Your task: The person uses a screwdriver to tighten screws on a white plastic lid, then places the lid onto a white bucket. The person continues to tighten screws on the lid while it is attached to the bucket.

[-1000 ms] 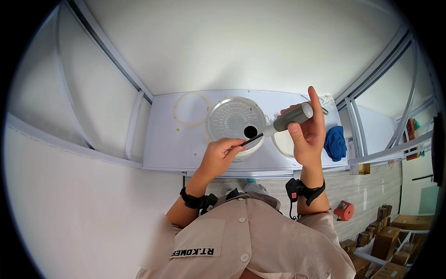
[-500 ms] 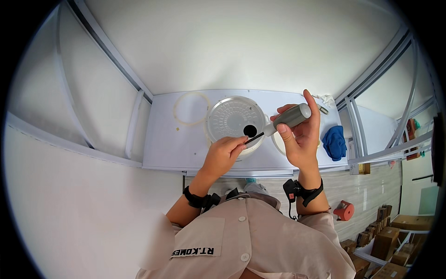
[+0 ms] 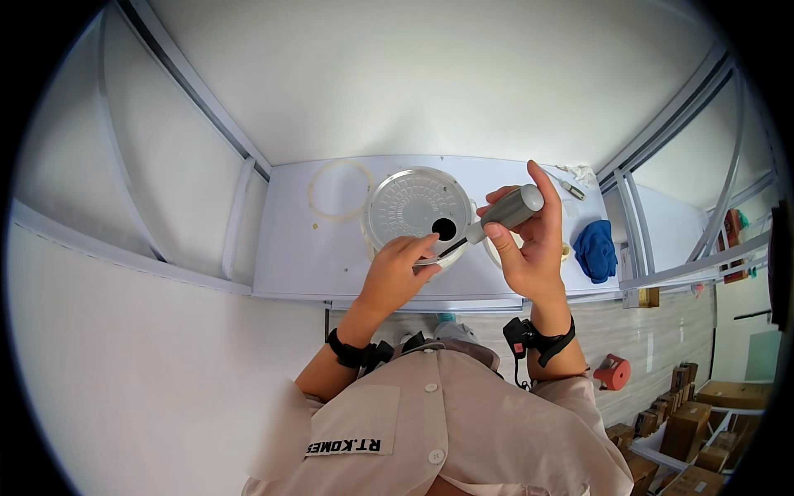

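Observation:
In my right hand is a screwdriver with a thick grey handle and a dark shaft. My fingers close round the handle, the index finger stretched up along it. Its shaft slants down to the left, toward the near right rim of a round appliance with a ridged, silvery disc-shaped top and a black round spot. At that rim is my left hand, index finger and thumb apart on either side of the shaft's tip. Whether the tip touches anything is too small to tell.
A pale ring lies on the table at left. Partly behind my right hand is a round whitish item. A second screwdriver and a blue cloth lie at right. On the floor are a red stool and cardboard boxes.
My left finger and thumb have spread apart from their pinch at the shaft's tip. My right hand and the screwdriver have shifted slightly left.

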`<act>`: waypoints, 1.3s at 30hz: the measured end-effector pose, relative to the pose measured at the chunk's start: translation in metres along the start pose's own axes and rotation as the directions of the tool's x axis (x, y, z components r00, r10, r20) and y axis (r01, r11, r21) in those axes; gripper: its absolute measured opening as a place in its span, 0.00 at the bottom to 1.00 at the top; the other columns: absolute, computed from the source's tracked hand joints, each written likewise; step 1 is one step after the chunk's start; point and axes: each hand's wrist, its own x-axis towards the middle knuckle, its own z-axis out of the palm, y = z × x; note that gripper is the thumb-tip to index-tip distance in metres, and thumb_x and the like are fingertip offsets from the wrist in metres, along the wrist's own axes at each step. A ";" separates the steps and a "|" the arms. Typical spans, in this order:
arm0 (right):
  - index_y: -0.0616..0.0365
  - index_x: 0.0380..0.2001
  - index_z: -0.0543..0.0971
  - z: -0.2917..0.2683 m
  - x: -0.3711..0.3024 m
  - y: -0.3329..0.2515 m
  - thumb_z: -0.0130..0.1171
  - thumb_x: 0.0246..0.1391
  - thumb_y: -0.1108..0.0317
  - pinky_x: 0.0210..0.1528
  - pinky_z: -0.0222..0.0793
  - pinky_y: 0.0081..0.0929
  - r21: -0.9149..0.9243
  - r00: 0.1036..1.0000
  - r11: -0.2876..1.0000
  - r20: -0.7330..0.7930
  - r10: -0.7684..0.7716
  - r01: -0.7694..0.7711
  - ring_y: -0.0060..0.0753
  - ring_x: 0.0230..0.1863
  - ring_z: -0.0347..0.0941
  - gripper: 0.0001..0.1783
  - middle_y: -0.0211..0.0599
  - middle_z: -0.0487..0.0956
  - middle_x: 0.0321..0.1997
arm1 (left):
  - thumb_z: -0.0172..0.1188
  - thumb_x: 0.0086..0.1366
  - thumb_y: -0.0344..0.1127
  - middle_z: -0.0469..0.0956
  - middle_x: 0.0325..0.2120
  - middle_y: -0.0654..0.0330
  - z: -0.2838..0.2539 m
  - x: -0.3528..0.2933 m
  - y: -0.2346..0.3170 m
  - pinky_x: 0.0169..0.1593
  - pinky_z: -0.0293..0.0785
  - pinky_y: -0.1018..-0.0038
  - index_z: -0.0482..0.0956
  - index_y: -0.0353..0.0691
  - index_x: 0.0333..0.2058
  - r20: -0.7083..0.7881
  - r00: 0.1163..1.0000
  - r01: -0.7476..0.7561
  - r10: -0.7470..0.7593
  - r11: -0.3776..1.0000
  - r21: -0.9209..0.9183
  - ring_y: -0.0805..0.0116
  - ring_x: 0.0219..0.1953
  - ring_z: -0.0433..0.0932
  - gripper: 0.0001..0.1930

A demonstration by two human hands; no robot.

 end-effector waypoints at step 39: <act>0.58 0.69 0.73 0.022 0.021 -0.017 0.74 0.57 0.60 0.47 0.76 0.33 -0.253 0.956 0.922 0.070 -0.286 0.294 0.41 0.44 0.79 0.39 0.44 0.81 0.48 | 0.75 0.54 0.30 0.86 0.34 0.56 0.002 -0.001 0.000 0.43 0.81 0.62 0.85 0.38 0.49 -0.003 0.998 0.058 -0.058 0.998 0.035 0.55 0.39 0.85 0.22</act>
